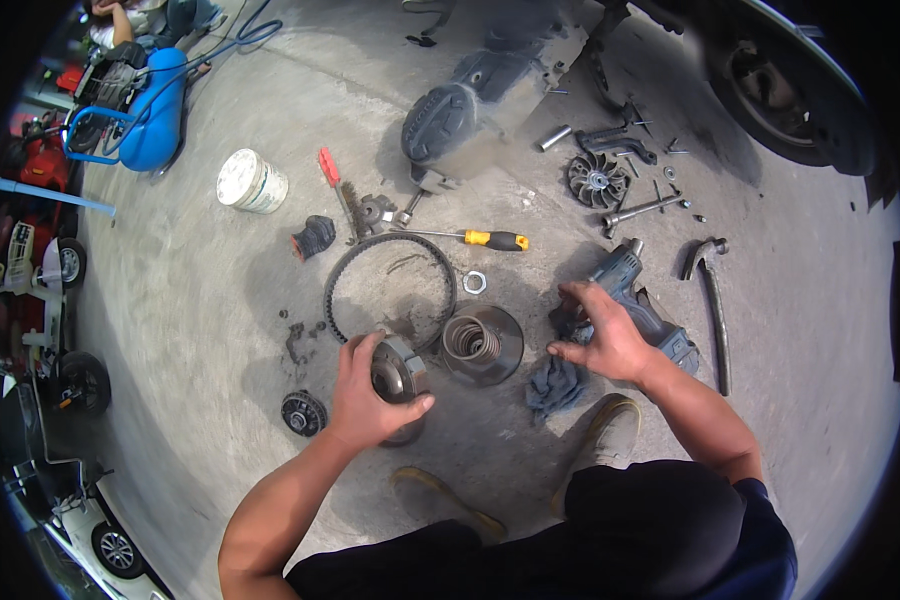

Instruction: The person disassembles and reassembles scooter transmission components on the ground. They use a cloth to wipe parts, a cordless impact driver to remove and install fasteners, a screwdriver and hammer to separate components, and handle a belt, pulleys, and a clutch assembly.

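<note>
My left hand [358, 400] grips a round metal clutch [398, 368] with shoes around its edge, tilted above the floor. A pulley disc [510, 350] with a coil spring [473, 342] standing in its middle lies just right of it. Behind them a toothed drive belt [332, 270] forms a loop on the concrete, with a large hex nut [474, 283] at its right. My right hand [610, 335] hovers with thumb and fingers apart, partly over a grey impact wrench [620, 268]. Below that hand lies a dark blue rag [556, 388].
A yellow-black screwdriver [495, 240], a dark glove [316, 237] and a white bucket [252, 182] lie beyond. To the right are a hammer [715, 310], a finned fan disc [598, 180] and a T-handle wrench [645, 211]. An engine casing [480, 95] stands at the back; a ribbed round part [303, 413] sits left.
</note>
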Tool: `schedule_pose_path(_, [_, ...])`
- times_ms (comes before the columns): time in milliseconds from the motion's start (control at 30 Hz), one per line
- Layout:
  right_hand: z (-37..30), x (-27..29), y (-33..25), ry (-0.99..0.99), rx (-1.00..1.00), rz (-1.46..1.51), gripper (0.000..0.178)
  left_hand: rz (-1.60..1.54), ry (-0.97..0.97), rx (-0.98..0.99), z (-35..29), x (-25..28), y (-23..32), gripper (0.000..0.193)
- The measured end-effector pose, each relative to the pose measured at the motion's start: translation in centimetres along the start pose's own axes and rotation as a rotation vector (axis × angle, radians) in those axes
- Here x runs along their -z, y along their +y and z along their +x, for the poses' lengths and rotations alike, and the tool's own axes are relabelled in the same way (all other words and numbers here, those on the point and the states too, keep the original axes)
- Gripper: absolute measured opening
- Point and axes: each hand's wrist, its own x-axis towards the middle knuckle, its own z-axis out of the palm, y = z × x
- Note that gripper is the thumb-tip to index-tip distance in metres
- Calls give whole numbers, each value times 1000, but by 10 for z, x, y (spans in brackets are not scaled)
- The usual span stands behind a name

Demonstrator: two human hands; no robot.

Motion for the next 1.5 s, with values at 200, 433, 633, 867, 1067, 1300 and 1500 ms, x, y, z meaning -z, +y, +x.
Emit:
schedule_pose_path(200, [45,-69,-41,-131,291,118,97,-60,10,62,-11,17,-2,105])
schedule_pose_path(433, [46,-99,-36,-63,206,225,81,-71,-23,150,-30,23,-23,106])
schedule_pose_path(633, [23,-90,-22,85,250,382,78,-114,13,271,-36,7,-43,109])
schedule_pose_path(867, [1,-73,-19,175,154,620,79,-76,-2,331,-40,4,-58,103])
schedule_pose_path(1067, [6,-50,-19,271,142,477,81,-28,0,320,-44,9,-64,105])
schedule_pose_path(1300, [18,-33,-57,27,263,430,77,118,-60,334,-60,35,-75,109])
schedule_pose_path(1500, [72,2,-113,-276,511,147,73,196,46,415,-77,51,-102,111])
